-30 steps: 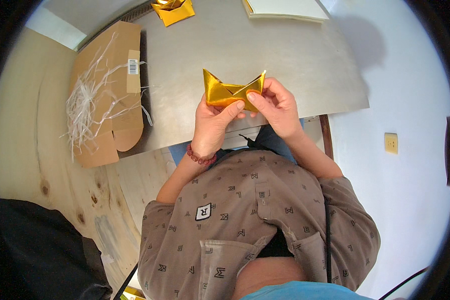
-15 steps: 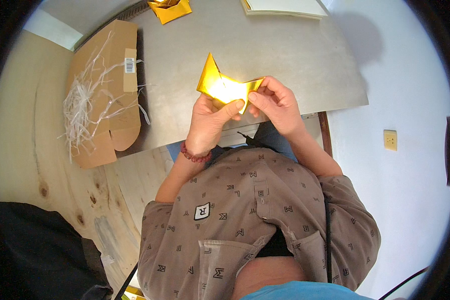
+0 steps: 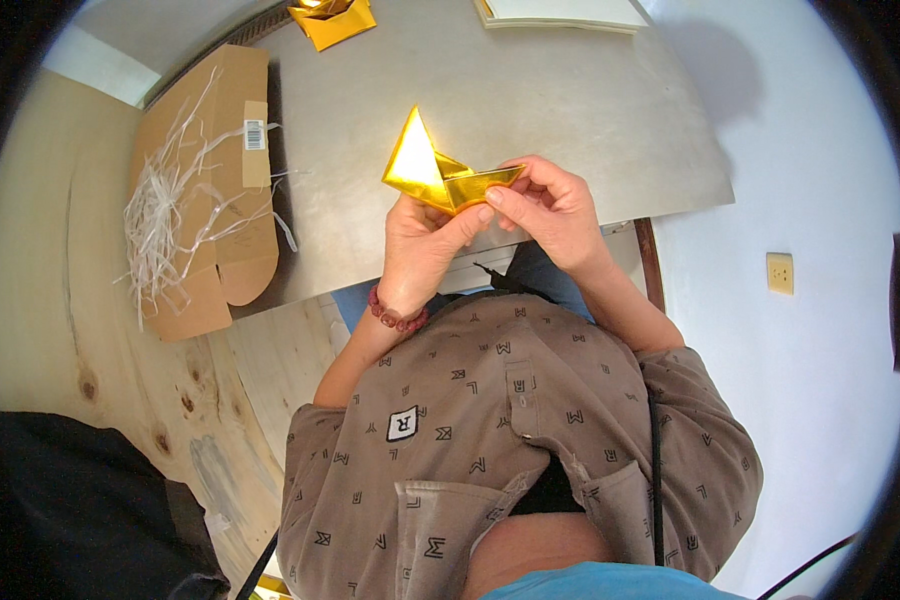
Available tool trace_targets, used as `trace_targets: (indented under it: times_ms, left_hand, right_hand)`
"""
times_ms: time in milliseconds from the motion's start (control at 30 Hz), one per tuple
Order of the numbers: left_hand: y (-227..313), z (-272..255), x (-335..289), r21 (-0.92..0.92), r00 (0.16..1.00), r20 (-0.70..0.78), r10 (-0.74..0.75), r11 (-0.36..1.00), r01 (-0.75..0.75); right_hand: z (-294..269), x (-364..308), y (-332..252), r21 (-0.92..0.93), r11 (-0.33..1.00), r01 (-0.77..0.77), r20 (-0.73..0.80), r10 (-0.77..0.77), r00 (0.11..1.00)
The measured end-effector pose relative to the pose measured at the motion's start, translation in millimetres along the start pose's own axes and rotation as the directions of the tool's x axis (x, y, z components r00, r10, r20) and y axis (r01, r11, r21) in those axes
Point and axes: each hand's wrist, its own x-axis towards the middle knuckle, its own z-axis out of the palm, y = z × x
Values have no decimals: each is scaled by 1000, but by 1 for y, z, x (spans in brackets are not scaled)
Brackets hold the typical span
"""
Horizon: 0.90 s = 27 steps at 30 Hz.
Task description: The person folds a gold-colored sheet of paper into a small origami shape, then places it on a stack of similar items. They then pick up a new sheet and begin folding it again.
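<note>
A folded gold foil paper shape [image 3: 456, 187], like a small boat with a tall pointed end at the left, is held between my hands above the table's near edge. My left hand [image 3: 422, 240] pinches its lower left side, thumb in front and the other fingers mostly hidden behind the foil. At the right end, my right hand [image 3: 550, 208] grips the narrower tip between thumb and fingers. Both thumbs come close together along the lower edge. Bright light reflects off the tall point.
The grey table [image 3: 570, 120] carries more folded gold foil pieces [image 3: 333, 22] at the far left and a stack of white paper [image 3: 565, 12] at the back. Left lies a cardboard box piece [image 3: 245, 225] with tangled clear plastic strips [image 3: 160, 220]. A white wall with a socket [image 3: 780, 273] stands right.
The gold foil shape has tilted, so the glare has shifted from its middle to the tall point and its inner folds now show. Both hands keep hold of it.
</note>
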Motion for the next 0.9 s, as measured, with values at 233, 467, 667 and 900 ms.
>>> trace_targets:
  times_ms: [233, 467, 667, 900]
  left_hand:
    - [2, 0, -1, 31, 999, 2, -34, 999, 34]
    - [-4, 12, -3, 79, 990, -58, 130, 989, -125]
    - [-4, 3, -2, 32, 1000, -13, -19, 999, 19]
    - [-2, 4, 0, -46, 998, -4, -65, 997, 65]
  right_hand:
    - [-1, 1, -2, -56, 997, -52, -13, 51, 999]
    - [1, 2, 7, -71, 997, -16, -88, 10, 996]
    - [3, 3, 8, -7, 1000, 0, -50, -1, 999]
    - [-2, 7, 12, -244, 967, 68, 5, -69, 998]
